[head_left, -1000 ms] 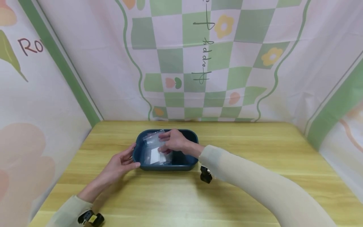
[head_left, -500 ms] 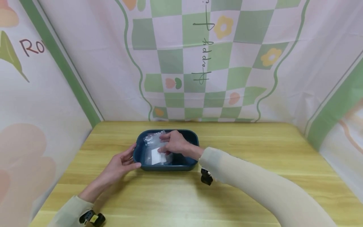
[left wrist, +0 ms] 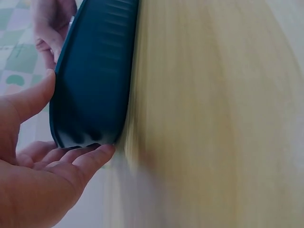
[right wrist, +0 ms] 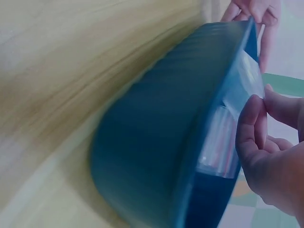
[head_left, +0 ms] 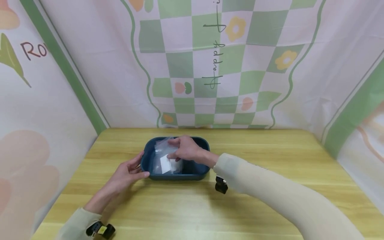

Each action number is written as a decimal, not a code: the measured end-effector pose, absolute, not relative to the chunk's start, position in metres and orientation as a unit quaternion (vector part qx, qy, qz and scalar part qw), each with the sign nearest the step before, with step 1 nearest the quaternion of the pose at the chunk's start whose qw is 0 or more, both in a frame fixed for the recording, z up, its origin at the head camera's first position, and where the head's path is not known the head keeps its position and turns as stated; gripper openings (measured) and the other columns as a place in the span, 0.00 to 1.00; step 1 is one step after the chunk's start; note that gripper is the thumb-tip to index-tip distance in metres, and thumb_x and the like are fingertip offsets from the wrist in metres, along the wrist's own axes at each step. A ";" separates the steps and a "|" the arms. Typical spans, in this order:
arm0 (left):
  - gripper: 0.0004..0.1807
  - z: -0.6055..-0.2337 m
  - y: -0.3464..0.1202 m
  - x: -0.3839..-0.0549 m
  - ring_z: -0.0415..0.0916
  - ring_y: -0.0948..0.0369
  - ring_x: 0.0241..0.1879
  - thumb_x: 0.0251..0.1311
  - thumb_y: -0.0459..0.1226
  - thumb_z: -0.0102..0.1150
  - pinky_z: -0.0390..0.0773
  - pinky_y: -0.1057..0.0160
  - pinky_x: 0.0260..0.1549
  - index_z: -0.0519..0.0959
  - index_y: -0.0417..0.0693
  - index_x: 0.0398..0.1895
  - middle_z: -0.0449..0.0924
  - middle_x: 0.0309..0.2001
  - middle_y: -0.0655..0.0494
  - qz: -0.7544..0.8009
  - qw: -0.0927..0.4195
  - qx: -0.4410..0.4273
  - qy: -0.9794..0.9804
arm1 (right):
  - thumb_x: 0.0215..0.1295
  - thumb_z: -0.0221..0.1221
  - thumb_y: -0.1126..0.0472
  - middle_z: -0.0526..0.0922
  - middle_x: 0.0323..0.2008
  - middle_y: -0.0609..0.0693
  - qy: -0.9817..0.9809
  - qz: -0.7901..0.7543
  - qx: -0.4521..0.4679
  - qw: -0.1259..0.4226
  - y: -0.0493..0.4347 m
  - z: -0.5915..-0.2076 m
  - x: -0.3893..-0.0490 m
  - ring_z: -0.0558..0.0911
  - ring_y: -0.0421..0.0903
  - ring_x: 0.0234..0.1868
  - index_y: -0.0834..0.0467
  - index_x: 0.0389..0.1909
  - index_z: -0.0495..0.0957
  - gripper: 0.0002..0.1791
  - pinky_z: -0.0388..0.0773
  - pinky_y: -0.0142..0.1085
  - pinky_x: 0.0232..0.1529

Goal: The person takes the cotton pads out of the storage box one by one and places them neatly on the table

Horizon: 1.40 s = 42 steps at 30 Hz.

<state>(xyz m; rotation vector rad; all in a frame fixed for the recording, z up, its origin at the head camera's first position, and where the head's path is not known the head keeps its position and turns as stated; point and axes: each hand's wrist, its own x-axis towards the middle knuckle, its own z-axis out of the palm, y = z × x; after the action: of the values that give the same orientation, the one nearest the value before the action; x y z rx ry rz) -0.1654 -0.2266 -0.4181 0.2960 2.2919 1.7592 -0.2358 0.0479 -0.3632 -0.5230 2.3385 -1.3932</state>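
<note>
Bag [head_left: 162, 150] of clear plastic is located inside the dark blue bin [head_left: 177, 177], in its left and middle part as you face it, with the upper edge near the bin's far rim. A white label [head_left: 165, 164] shows on or through the plastic; which of the two cannot be told. The right wrist view also shows clear plastic with a red line [right wrist: 221, 142] inside the bin; whether it belongs to the same bag cannot be told.

Your right hand [head_left: 187, 149] reaches in over the bin's right side. Grip: you pinch the bag between thumb and fingertips, the contact showing at the plastic's edge in the right wrist view. From the head view, your thumb is beside the label.

Your left hand [head_left: 127, 171] grips the bin at its left end. Your thumb lies on the rim at the near left corner, and your fingers bear against the outside of the end wall, as the left wrist view confirms.

The bin sits upright on the wood-grain table [head_left: 186, 210], near the back edge. Both arms wear pale sleeves [head_left: 270, 183], and a black device [head_left: 221, 185] shows below your right cuff. Behind the table hangs a cloth [head_left: 195, 66] printed with green and white checks, flowers and lettering.
</note>
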 end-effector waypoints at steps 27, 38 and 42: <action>0.48 -0.411 -0.223 -0.163 0.62 0.38 0.74 0.67 0.34 0.71 0.72 0.51 0.66 0.54 0.45 0.85 0.55 0.80 0.36 0.591 0.123 0.074 0.794 | 0.66 0.72 0.67 0.76 0.70 0.56 0.815 -0.523 -0.195 0.153 0.112 -0.312 -0.234 0.90 0.49 0.37 0.62 0.75 0.70 0.38 0.89 0.44 0.45; 0.48 -0.412 -0.224 -0.163 0.64 0.38 0.73 0.67 0.34 0.71 0.74 0.52 0.66 0.54 0.45 0.85 0.56 0.79 0.36 0.587 0.119 0.081 0.797 | 0.67 0.71 0.66 0.69 0.76 0.55 0.800 -0.558 -0.164 0.146 0.153 -0.305 -0.236 0.85 0.54 0.58 0.62 0.78 0.65 0.41 0.87 0.43 0.52; 0.48 -0.412 -0.224 -0.164 0.64 0.38 0.73 0.67 0.34 0.72 0.74 0.52 0.65 0.54 0.45 0.85 0.56 0.79 0.36 0.591 0.122 0.078 0.794 | 0.67 0.70 0.67 0.67 0.77 0.58 0.789 -0.580 -0.152 0.135 0.172 -0.308 -0.239 0.80 0.57 0.65 0.65 0.78 0.64 0.40 0.88 0.40 0.49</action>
<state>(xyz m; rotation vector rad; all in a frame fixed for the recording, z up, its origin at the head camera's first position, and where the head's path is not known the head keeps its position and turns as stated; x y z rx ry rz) -0.1636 -0.2239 -0.4125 0.2279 2.3162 1.7254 -0.2390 0.1724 -0.3081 -0.4402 2.2858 -1.6805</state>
